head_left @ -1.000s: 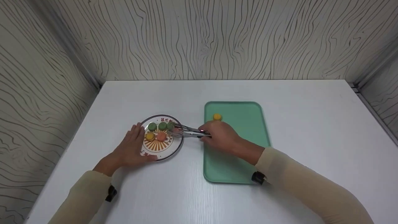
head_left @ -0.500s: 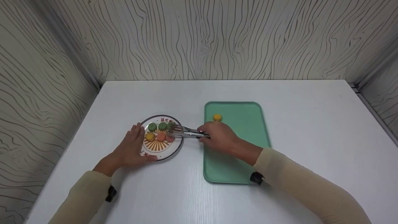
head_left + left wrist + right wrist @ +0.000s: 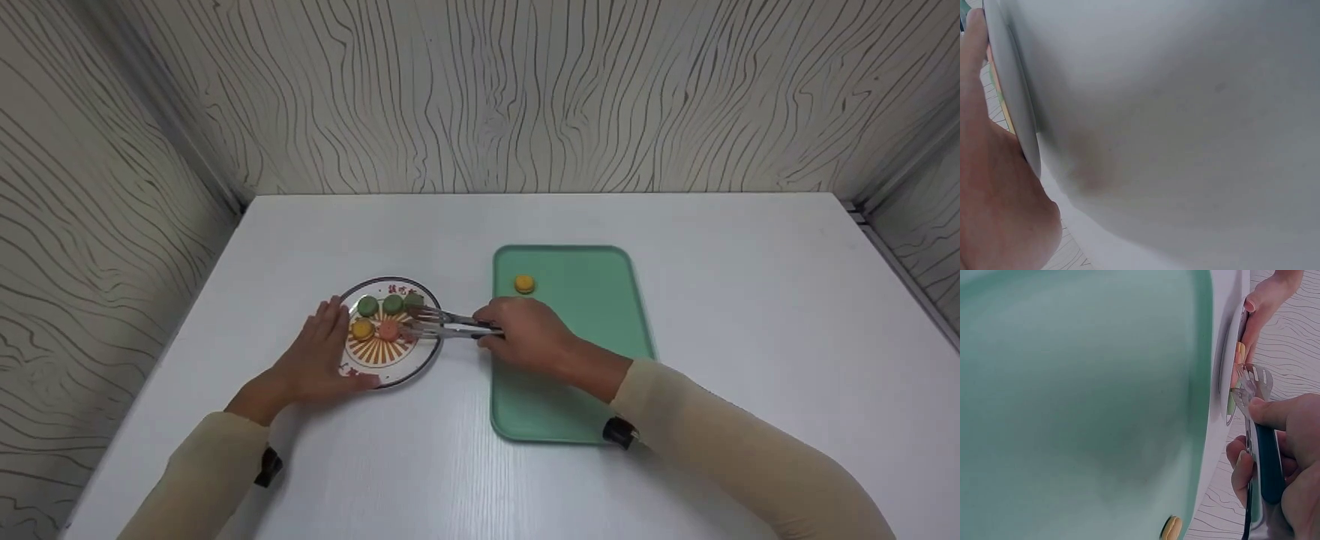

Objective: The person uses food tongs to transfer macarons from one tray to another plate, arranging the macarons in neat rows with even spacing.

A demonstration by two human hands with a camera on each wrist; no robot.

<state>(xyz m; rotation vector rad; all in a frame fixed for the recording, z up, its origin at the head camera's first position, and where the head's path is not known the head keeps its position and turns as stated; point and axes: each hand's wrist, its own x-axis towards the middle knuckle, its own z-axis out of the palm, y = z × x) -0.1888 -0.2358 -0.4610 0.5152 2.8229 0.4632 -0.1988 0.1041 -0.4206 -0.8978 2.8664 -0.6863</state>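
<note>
In the head view, my left hand [image 3: 322, 356] lies along the left side of a round patterned plate [image 3: 405, 366], fingers extended and thumb at the near rim. My right hand [image 3: 532, 330] grips metal tongs [image 3: 459, 332] with fork-like tips. The tips stand spread over the plate's right side. Green macarons [image 3: 393, 304] form a row at the plate's back. In front of them lie a yellow macaron [image 3: 362, 329] and an orange-pink macaron [image 3: 389, 330]; a pink one beside it is partly hidden by the tongs. In the right wrist view, the tongs have a dark handle [image 3: 1269, 467].
A green rectangular tray [image 3: 577, 405] lies right of the plate, partly under my right forearm. One yellow macaron [image 3: 524, 284] sits near its back left corner. Both stand on a white table [image 3: 735, 300] backed by wood-grain patterned panels [image 3: 480, 97].
The tongs' arms have spread apart, leaving the pink macaron on the plate beside the orange-pink one. My right hand has shifted slightly left and nearer; my left hand stays still.
</note>
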